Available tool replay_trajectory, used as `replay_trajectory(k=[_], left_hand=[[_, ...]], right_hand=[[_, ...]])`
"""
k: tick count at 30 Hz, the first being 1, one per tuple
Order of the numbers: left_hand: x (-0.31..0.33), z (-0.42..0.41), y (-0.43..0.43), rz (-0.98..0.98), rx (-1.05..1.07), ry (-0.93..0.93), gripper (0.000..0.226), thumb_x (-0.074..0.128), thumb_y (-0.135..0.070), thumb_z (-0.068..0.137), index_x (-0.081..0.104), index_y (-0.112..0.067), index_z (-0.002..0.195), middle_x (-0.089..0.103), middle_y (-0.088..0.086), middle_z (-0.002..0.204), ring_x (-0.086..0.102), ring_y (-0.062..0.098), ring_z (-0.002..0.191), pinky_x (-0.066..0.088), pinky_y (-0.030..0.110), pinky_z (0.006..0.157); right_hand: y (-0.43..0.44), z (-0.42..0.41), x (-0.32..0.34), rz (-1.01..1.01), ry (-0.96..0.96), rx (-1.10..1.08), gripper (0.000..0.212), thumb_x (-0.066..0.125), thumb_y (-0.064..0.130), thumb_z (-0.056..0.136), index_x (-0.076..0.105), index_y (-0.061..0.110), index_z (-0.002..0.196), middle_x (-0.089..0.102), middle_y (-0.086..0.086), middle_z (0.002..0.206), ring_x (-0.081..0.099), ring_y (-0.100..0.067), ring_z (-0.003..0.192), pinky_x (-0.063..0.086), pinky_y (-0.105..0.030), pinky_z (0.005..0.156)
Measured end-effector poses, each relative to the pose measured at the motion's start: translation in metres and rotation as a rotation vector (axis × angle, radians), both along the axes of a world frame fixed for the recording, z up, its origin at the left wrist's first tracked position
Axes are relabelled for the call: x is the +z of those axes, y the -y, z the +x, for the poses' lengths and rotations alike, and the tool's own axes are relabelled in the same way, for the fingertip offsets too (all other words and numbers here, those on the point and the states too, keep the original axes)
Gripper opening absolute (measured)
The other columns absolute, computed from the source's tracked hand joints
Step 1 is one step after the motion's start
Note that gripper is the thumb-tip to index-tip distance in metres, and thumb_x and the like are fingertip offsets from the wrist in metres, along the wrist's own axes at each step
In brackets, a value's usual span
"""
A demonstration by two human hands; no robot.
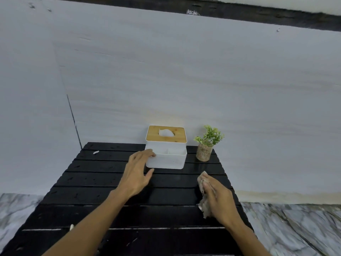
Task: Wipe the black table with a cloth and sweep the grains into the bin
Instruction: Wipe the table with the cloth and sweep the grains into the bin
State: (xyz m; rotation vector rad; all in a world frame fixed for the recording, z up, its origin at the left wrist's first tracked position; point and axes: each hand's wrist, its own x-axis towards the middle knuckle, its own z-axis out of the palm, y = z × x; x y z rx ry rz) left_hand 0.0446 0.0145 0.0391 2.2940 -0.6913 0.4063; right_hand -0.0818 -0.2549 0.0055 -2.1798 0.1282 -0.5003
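Note:
The black slatted table (96,183) fills the lower middle of the view, with small grains scattered over its left half. My right hand (217,198) lies flat on a crumpled beige cloth (203,206) and presses it onto the table's right side. My left hand (138,170) reaches forward with straight fingers, its fingertips touching the left front corner of a white tissue box (166,159) with a wooden lid. No bin is in view.
A small potted green plant (205,146) stands right of the tissue box at the table's back edge. A white scrap (96,152) lies at the back left, another (71,227) near my left forearm. A pale wall stands behind; marble floor lies on both sides.

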Motion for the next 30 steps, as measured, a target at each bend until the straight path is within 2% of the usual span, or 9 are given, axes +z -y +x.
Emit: replay_trajectory(k=[4, 8, 10, 13, 16, 20, 23, 27, 30], left_hand=[[-0.014, 0.015, 0.007, -0.068, -0.021, 0.010, 0.039, 0.069, -0.012, 0.085, 0.057, -0.029, 0.118, 0.047, -0.009, 0.137, 0.034, 0.008, 0.128, 0.027, 0.028, 0.110], [-0.023, 0.025, 0.014, -0.080, 0.019, 0.043, 0.021, 0.063, -0.008, 0.090, 0.066, -0.023, 0.104, 0.051, -0.006, 0.128, 0.042, 0.012, 0.120, 0.040, 0.028, 0.096], [-0.025, 0.027, 0.018, -0.110, 0.055, 0.071, 0.016, 0.064, -0.006, 0.090, 0.070, -0.019, 0.098, 0.054, -0.004, 0.121, 0.047, 0.014, 0.114, 0.047, 0.030, 0.090], [-0.026, 0.030, 0.020, -0.150, 0.087, 0.098, 0.014, 0.066, -0.002, 0.088, 0.073, -0.015, 0.092, 0.056, -0.003, 0.114, 0.052, 0.015, 0.107, 0.052, 0.033, 0.084], [-0.026, 0.030, 0.020, -0.171, 0.097, 0.112, 0.014, 0.068, -0.002, 0.087, 0.074, -0.014, 0.092, 0.057, -0.003, 0.115, 0.055, 0.017, 0.105, 0.055, 0.039, 0.083], [-0.022, 0.024, 0.017, -0.192, 0.107, 0.161, 0.015, 0.070, -0.001, 0.084, 0.074, -0.014, 0.091, 0.060, -0.003, 0.112, 0.057, 0.017, 0.104, 0.057, 0.044, 0.079], [-0.007, 0.017, 0.010, -0.236, 0.105, 0.213, 0.018, 0.071, 0.002, 0.083, 0.075, -0.014, 0.090, 0.061, -0.005, 0.109, 0.058, 0.017, 0.102, 0.057, 0.040, 0.075], [0.018, 0.009, -0.006, -0.308, 0.061, 0.222, 0.015, 0.069, -0.002, 0.086, 0.076, -0.014, 0.092, 0.057, -0.011, 0.108, 0.061, 0.018, 0.100, 0.057, 0.038, 0.077], [0.039, 0.003, -0.018, -0.383, 0.033, 0.205, 0.014, 0.069, -0.001, 0.086, 0.076, -0.010, 0.095, 0.057, -0.004, 0.109, 0.064, 0.021, 0.099, 0.057, 0.034, 0.086]], right_hand=[[0.006, 0.012, 0.000, -0.065, -0.058, -0.050, 0.034, 0.055, 0.024, 0.102, 0.064, 0.016, 0.133, 0.056, 0.022, 0.130, 0.053, 0.008, 0.122, 0.043, -0.032, 0.111], [0.002, 0.016, 0.007, 0.006, -0.091, -0.013, 0.033, 0.053, 0.015, 0.103, 0.061, 0.014, 0.134, 0.073, -0.003, 0.112, 0.061, 0.023, 0.075, 0.047, -0.001, 0.068], [0.002, 0.016, 0.007, 0.032, -0.082, 0.001, 0.032, 0.053, 0.013, 0.103, 0.061, 0.011, 0.133, 0.074, -0.007, 0.109, 0.061, 0.023, 0.069, 0.043, 0.001, 0.061], [0.003, 0.016, 0.006, 0.037, -0.076, 0.012, 0.030, 0.053, 0.014, 0.102, 0.062, 0.014, 0.131, 0.064, 0.024, 0.099, 0.062, 0.021, 0.072, 0.044, 0.001, 0.063], [0.003, 0.014, 0.007, 0.003, -0.054, 0.001, 0.028, 0.054, 0.017, 0.102, 0.063, 0.023, 0.128, 0.059, 0.032, 0.106, 0.065, 0.017, 0.085, 0.044, 0.000, 0.071], [0.005, 0.017, 0.001, -0.005, -0.066, -0.015, 0.031, 0.055, 0.019, 0.102, 0.064, 0.018, 0.132, 0.060, 0.015, 0.128, 0.059, 0.021, 0.101, 0.038, 0.004, 0.082], [0.001, 0.023, -0.001, -0.013, -0.035, -0.112, 0.029, 0.054, 0.019, 0.102, 0.067, 0.012, 0.127, 0.061, 0.010, 0.127, 0.055, 0.012, 0.112, 0.033, 0.007, 0.087], [-0.010, 0.045, -0.003, -0.074, 0.001, -0.220, 0.028, 0.045, 0.017, 0.105, 0.061, 0.015, 0.082, 0.060, 0.004, 0.089, 0.056, -0.010, 0.085, 0.040, -0.020, 0.077], [-0.029, 0.074, -0.001, -0.126, -0.095, -0.176, 0.028, 0.040, 0.018, 0.105, 0.051, 0.015, 0.080, 0.053, -0.007, 0.107, 0.051, -0.018, 0.088, 0.037, -0.018, 0.074]])
